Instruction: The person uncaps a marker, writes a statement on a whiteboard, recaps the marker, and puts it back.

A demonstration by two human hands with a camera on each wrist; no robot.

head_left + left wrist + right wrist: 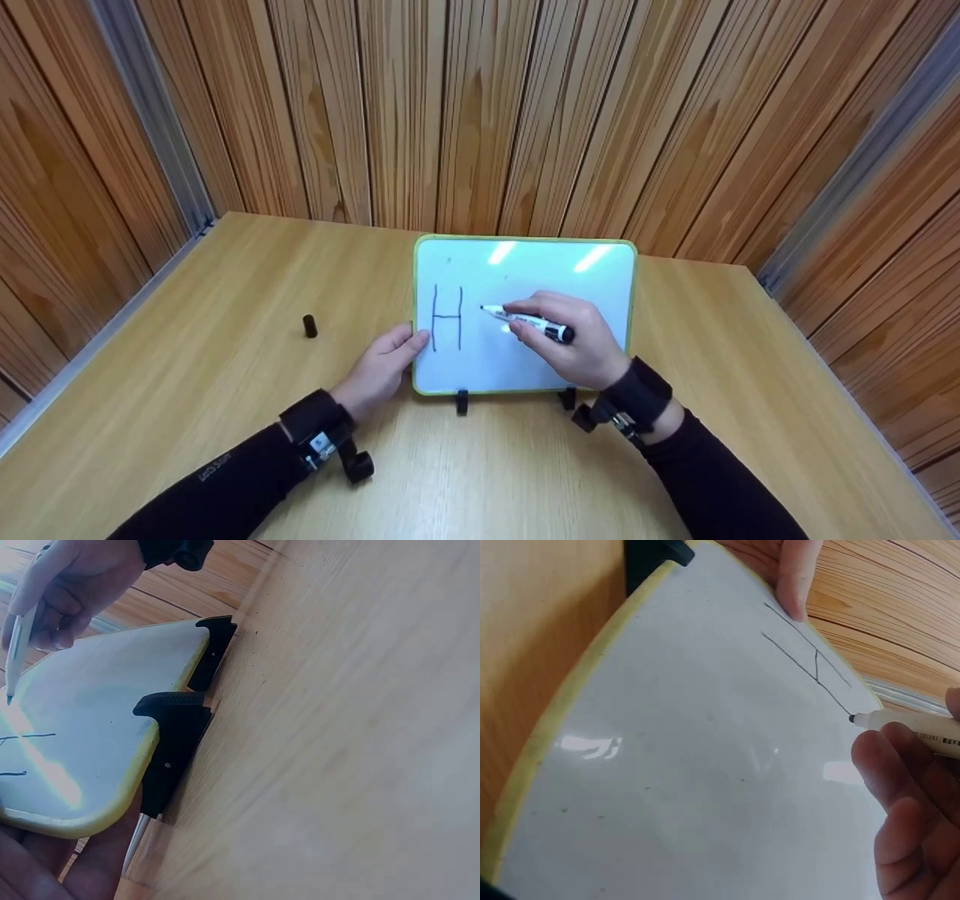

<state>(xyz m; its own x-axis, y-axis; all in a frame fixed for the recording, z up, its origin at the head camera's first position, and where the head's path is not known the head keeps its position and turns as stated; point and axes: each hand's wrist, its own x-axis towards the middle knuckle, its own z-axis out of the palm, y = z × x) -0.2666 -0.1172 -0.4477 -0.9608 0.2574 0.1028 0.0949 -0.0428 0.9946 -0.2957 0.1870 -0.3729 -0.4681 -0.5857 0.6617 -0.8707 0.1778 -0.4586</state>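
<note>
The marker point(523, 320) sits in the right hand point(589, 343), clamped between thumb and fingers, its white barrel slanting across the front of the board point(510, 367) and its tip aimed left, away from the palm. That tip lies just right of the letter H point(448, 316), near the upper half of its right stroke as the head view shows it; whether it touches the board, I cannot tell. The black rear end of the marker lies close against the hand, below the knuckles. The left hand point(381, 373) is clamped on the board's left edge, thumb on the front beside the H and the other fingers round the back, where the head view loses them. Two black feet point(462, 403) hold the board's lower edge, tilted up on the bench point(480, 472). A small black cap point(310, 325) stands or lies on the bench, well to the left of the board and apart from the left hand. The right hand covers part of the board's right side, and the print on the barrel is too small to read. The left wrist view cuts off most of the H; the right wrist view cuts off the marker's rear end and much of both hands.
</note>
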